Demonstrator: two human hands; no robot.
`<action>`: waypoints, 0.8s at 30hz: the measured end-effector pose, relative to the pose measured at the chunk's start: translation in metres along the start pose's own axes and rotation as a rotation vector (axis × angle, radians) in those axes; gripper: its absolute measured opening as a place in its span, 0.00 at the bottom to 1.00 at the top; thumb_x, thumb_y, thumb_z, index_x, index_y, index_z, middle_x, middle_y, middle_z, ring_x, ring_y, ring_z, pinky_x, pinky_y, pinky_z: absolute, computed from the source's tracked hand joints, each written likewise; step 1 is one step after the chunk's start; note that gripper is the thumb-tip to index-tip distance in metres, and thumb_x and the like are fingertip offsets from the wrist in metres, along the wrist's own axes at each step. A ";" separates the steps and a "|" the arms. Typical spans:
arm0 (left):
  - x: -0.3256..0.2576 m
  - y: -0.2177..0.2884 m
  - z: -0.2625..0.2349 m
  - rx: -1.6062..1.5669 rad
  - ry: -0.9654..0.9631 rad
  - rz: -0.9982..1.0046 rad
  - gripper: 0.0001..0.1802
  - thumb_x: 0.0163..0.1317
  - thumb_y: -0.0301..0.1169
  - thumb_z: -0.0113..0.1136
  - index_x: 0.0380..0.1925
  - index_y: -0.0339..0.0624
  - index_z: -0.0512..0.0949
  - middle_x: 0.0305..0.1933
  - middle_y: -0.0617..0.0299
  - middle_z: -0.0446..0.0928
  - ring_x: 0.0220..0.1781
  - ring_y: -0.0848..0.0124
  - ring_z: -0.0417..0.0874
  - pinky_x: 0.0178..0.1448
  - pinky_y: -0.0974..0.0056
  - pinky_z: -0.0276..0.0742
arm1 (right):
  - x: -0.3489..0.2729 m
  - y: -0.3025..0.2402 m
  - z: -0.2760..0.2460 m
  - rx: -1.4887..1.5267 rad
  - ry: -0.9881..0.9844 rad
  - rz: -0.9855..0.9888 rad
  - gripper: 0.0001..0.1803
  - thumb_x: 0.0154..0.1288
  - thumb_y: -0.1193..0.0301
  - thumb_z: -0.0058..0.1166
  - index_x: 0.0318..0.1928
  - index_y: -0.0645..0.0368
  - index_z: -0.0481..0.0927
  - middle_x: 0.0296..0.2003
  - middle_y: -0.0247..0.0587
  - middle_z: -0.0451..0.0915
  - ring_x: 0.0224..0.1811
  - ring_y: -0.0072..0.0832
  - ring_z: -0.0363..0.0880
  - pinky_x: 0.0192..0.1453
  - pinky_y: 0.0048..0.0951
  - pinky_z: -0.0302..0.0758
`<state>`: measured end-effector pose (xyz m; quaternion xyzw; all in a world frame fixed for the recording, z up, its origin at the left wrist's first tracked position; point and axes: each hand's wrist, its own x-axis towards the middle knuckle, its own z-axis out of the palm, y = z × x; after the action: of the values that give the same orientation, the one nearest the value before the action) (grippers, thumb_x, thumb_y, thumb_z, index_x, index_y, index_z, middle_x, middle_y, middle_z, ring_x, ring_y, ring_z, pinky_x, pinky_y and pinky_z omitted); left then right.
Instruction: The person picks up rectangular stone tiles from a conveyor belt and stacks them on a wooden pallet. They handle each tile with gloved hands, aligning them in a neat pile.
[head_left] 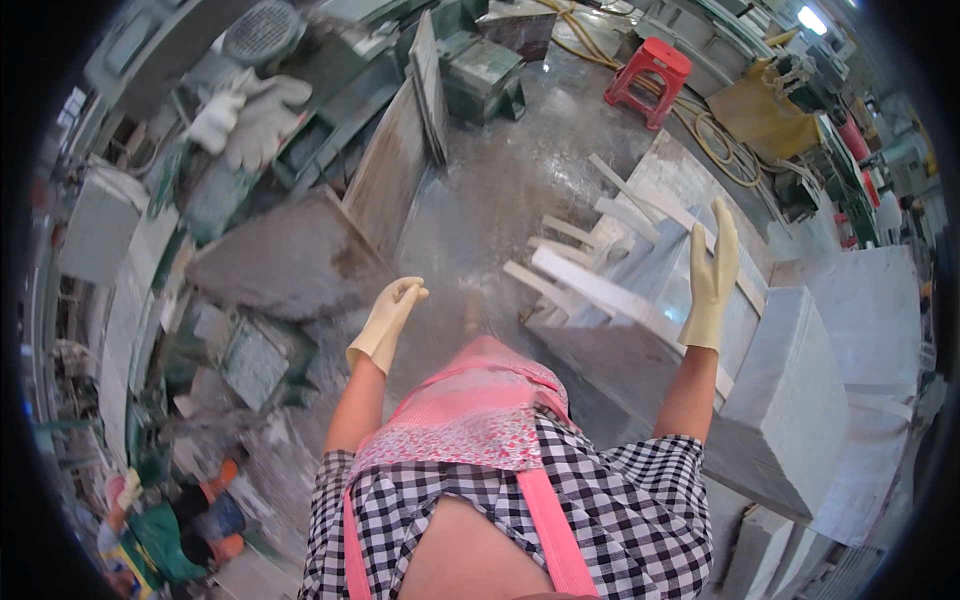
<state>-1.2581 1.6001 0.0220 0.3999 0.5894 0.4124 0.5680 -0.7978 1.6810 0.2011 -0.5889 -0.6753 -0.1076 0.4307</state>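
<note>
My left hand [388,318], in a cream rubber glove, is held out in front of me above the wet floor. Its fingers are drawn together, with nothing visible in them. Gloved the same way, my right hand [712,275] is raised with fingers stretched out and thumb apart. It appears over a stack of pale stone slabs [640,290], with narrow stone strips [590,285] lying across it; whether it touches them I cannot tell. A thick grey-white block of slabs [785,400] stands beside my right forearm.
Large brown-grey slabs [290,255] lean at the left near green machinery [480,70]. White work gloves [250,115] hang at the upper left. A red stool [650,80] and a yellow hose [725,150] are at the far right. A person in a green apron [160,550] is at the lower left.
</note>
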 end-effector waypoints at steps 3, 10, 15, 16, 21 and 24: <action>0.073 0.020 -0.002 0.025 -0.019 0.006 0.19 0.70 0.38 0.56 0.53 0.35 0.76 0.46 0.57 0.82 0.50 0.71 0.82 0.60 0.67 0.73 | 0.022 0.036 0.028 -0.140 0.038 0.036 0.27 0.66 0.64 0.58 0.64 0.57 0.73 0.60 0.47 0.76 0.63 0.47 0.71 0.68 0.43 0.63; 0.224 0.063 0.027 0.216 -0.130 -0.065 0.20 0.69 0.40 0.56 0.51 0.35 0.76 0.44 0.56 0.82 0.49 0.71 0.82 0.59 0.69 0.73 | 0.031 0.097 0.058 -0.532 -0.176 0.198 0.22 0.69 0.59 0.52 0.59 0.55 0.77 0.54 0.44 0.79 0.60 0.46 0.72 0.65 0.49 0.65; 0.337 0.088 0.101 0.391 -0.420 -0.072 0.24 0.65 0.43 0.56 0.50 0.33 0.77 0.43 0.55 0.83 0.47 0.69 0.82 0.57 0.64 0.74 | 0.022 0.100 0.065 -0.613 -0.300 0.352 0.25 0.65 0.61 0.55 0.60 0.57 0.76 0.56 0.48 0.78 0.63 0.47 0.70 0.68 0.51 0.62; 0.358 0.092 0.120 0.456 -0.463 -0.059 0.24 0.64 0.44 0.56 0.49 0.33 0.78 0.43 0.55 0.83 0.47 0.68 0.82 0.57 0.63 0.74 | 0.020 0.098 0.065 -0.592 -0.280 0.348 0.26 0.64 0.62 0.56 0.60 0.58 0.75 0.57 0.49 0.77 0.65 0.48 0.68 0.70 0.50 0.60; 0.455 0.101 0.230 0.723 -0.711 0.028 0.24 0.62 0.46 0.56 0.49 0.39 0.80 0.45 0.54 0.83 0.48 0.62 0.83 0.53 0.58 0.76 | 0.021 0.093 0.065 -0.441 -0.313 0.491 0.32 0.61 0.66 0.59 0.66 0.59 0.69 0.65 0.51 0.69 0.71 0.49 0.62 0.76 0.47 0.51; 0.502 0.086 0.295 0.840 -0.839 0.166 0.24 0.63 0.47 0.54 0.49 0.40 0.80 0.48 0.49 0.82 0.50 0.58 0.83 0.54 0.55 0.76 | 0.031 0.084 0.069 -0.465 -0.319 0.566 0.34 0.60 0.67 0.58 0.67 0.60 0.68 0.66 0.52 0.68 0.71 0.49 0.61 0.77 0.47 0.49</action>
<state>-0.9804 2.1107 -0.0718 0.7637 0.3943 -0.0060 0.5111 -0.7524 1.7720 0.1507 -0.8429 -0.5024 -0.0420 0.1881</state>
